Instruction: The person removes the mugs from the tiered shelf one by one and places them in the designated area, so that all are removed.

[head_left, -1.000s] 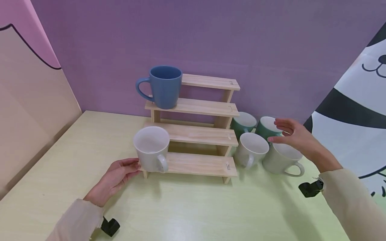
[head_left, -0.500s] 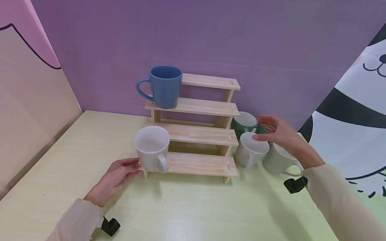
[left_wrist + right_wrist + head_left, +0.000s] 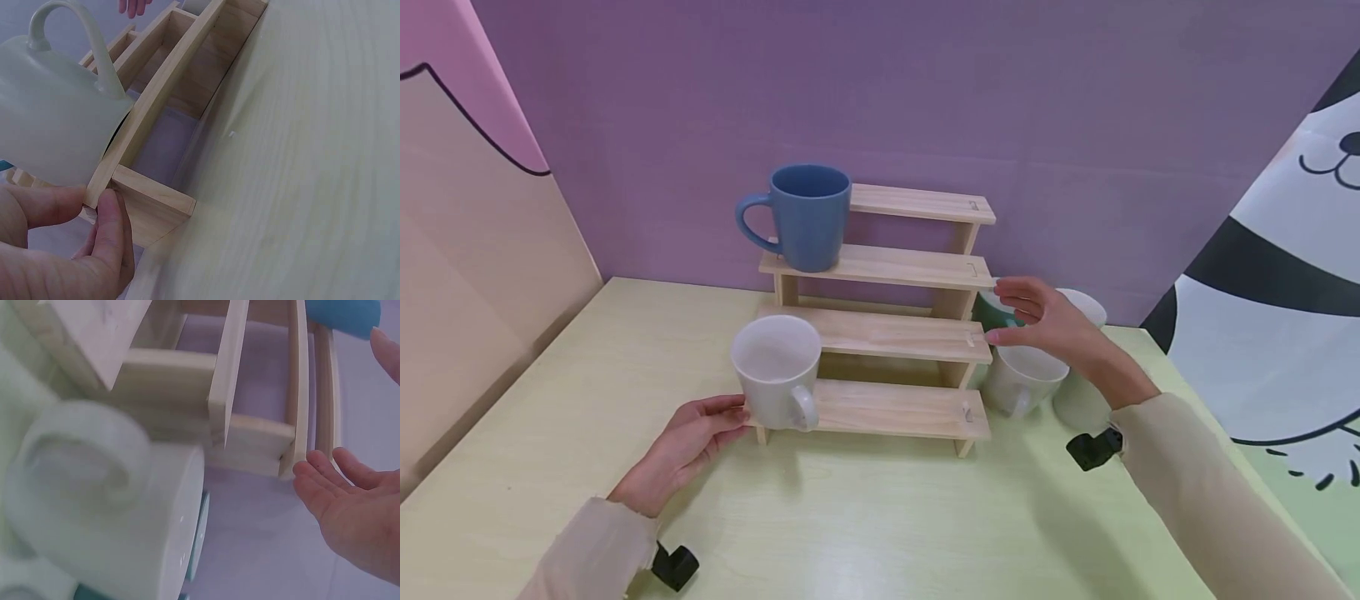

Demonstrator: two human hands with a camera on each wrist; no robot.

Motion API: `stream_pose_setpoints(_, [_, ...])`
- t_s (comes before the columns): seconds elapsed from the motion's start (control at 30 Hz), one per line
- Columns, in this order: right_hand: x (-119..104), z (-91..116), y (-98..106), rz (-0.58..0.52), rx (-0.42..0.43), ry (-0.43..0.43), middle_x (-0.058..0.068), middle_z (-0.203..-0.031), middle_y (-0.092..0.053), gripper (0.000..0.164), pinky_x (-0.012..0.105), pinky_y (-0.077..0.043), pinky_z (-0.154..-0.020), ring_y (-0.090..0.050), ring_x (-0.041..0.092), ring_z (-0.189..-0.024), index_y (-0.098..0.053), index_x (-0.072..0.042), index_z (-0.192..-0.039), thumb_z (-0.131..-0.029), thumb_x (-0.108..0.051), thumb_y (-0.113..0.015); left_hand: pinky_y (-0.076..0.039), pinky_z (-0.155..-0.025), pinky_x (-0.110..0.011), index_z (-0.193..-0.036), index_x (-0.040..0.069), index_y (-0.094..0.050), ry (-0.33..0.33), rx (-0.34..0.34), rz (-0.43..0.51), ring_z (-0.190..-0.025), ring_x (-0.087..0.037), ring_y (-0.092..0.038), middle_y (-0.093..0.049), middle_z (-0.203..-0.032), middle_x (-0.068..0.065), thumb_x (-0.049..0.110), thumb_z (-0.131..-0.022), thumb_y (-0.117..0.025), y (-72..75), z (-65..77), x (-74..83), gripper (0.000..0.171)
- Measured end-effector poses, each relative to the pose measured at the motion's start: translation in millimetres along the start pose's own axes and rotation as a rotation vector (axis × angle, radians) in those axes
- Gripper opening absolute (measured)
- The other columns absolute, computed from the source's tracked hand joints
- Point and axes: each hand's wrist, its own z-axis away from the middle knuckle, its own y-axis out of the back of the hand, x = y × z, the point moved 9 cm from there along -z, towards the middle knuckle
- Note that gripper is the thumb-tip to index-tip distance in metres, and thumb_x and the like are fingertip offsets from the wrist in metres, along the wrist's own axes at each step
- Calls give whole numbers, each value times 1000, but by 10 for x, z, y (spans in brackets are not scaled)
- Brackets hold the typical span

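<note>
A four-step wooden shelf (image 3: 895,408) stands on the table. My left hand (image 3: 688,446) pinches the left end of its lowest board, thumb above and fingers beneath, as the left wrist view shows. On that board, right beside the hand, sits a white mug (image 3: 775,367). Higher up at the left, a blue mug (image 3: 811,221) stands upright with its handle to the left. My right hand (image 3: 1045,321) is at the shelf's right end, fingers extended and thumb apart, holding nothing. Its fingertips (image 3: 306,469) are at a board's end; whether they touch it I cannot tell.
Right of the shelf, beneath and behind my right hand, stand a white mug (image 3: 1022,379), a second white mug (image 3: 1078,404) and a green mug (image 3: 990,312); the hand partly hides them. A purple wall (image 3: 910,92) rises behind the table (image 3: 865,517).
My right hand has moved left from above the mugs to the shelf's right end. The left hand, the shelf and the mugs have stayed in place.
</note>
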Motion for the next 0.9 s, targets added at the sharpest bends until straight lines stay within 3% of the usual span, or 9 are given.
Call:
stream_pose_setpoints(0.47, [-236,-206,-364,-126,-51,69,13,-151,-33,76,44,-20,-121,-26,29,-143,-29,-3,-145,-84,-13,-72,-55,-86,-18,-129,-16,-45,2,0,0,-91,-5,-66,-64,-99,6,-3,-93,-52,43,9,16,39])
stream_pose_setpoints(0.67, [-325,-340,-626,-173,-99,73,11,-151,-32,74,47,-24,-119,-27,28,-143,-30,-5,-145,-83,-11,-72,-55,-86,-19,-128,-14,-47,7,12,10,-91,-6,-66,-64,-99,5,-3,-93,-55,70,11,11,37])
stream_pose_setpoints(0.9, [-461,-438,-879,-182,-136,95,7,-150,-35,76,40,-24,-120,-28,25,-142,-34,-9,-144,-81,-14,-76,-55,-88,-20,-129,-16,-44,12,8,35,-91,-6,-65,-64,-99,4,-5,-92,-53,58,25,13,39])
